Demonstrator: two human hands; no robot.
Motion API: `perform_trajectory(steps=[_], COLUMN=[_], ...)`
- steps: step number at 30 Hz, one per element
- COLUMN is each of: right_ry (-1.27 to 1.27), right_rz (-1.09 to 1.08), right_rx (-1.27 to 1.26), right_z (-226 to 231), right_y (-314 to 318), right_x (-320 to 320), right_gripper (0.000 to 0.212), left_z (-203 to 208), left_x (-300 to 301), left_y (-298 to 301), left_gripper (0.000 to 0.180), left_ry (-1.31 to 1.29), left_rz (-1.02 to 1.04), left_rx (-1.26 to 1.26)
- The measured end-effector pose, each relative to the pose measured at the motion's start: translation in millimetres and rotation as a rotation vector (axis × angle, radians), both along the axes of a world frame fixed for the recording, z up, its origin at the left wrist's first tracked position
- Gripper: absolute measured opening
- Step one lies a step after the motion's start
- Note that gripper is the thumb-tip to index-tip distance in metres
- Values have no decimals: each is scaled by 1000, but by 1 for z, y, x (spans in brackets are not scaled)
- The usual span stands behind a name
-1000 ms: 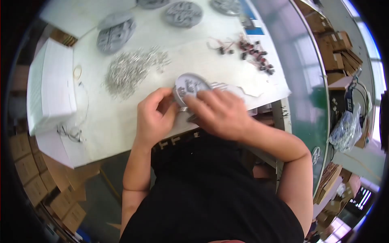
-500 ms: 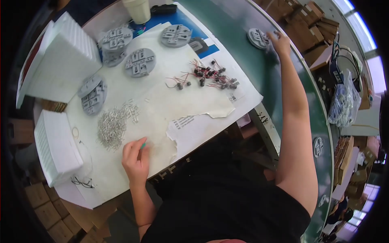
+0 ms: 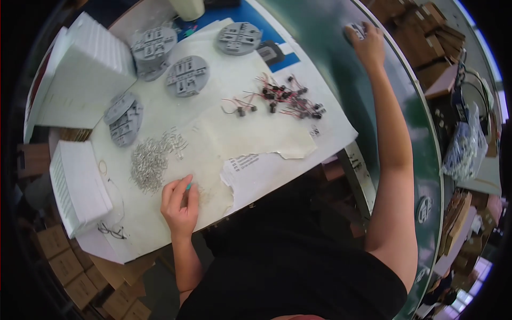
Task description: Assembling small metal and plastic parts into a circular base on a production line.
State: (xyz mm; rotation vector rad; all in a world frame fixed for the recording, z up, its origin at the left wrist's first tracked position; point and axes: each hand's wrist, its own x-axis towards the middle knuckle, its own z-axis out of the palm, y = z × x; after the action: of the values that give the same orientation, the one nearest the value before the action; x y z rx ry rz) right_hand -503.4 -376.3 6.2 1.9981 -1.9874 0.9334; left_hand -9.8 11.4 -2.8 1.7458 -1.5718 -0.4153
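Observation:
My right hand (image 3: 370, 49), arm stretched far out, closes its fingers around a grey round slotted disc (image 3: 356, 32) on the green belt; the hand hides part of the disc. My left hand (image 3: 180, 210) rests low over the paper-covered table with curled fingers, pinching a small teal thing (image 3: 189, 186) whose kind I cannot make out. Just beyond it lies a heap of small shiny metal pieces (image 3: 149, 165). Similar grey discs with small dark parts, one disc (image 3: 186, 76) and another disc (image 3: 239, 38), lie further back.
Black buzzer-like parts with red wires (image 3: 288, 98) lie scattered at the table's right. White foam boxes (image 3: 80, 186) stand at the left, near stacked grey discs (image 3: 153, 52). A pale cup (image 3: 189, 8) is at the back. Another disc (image 3: 424, 209) sits on the belt (image 3: 330, 58).
My right hand has moved from beside the disc onto it, fingers now around it. My left hand stays nearly in place with the teal thing. The whole view has shifted slightly.

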Motion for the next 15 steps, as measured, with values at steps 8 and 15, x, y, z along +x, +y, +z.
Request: perform_trajectory(steps=[8,15], right_ry=[1,-455], right_rz=[300,466], right_rx=[416,478], right_z=[0,83], right_y=[-37,95], right_x=[191,236], right_gripper=[42,24], left_z=[-1,6], left_x=[6,10], left_y=[-3,6], left_gripper=[28,51], left_ry=[-51,-20], left_rz=[-29,37], left_rx=[-246,-467])
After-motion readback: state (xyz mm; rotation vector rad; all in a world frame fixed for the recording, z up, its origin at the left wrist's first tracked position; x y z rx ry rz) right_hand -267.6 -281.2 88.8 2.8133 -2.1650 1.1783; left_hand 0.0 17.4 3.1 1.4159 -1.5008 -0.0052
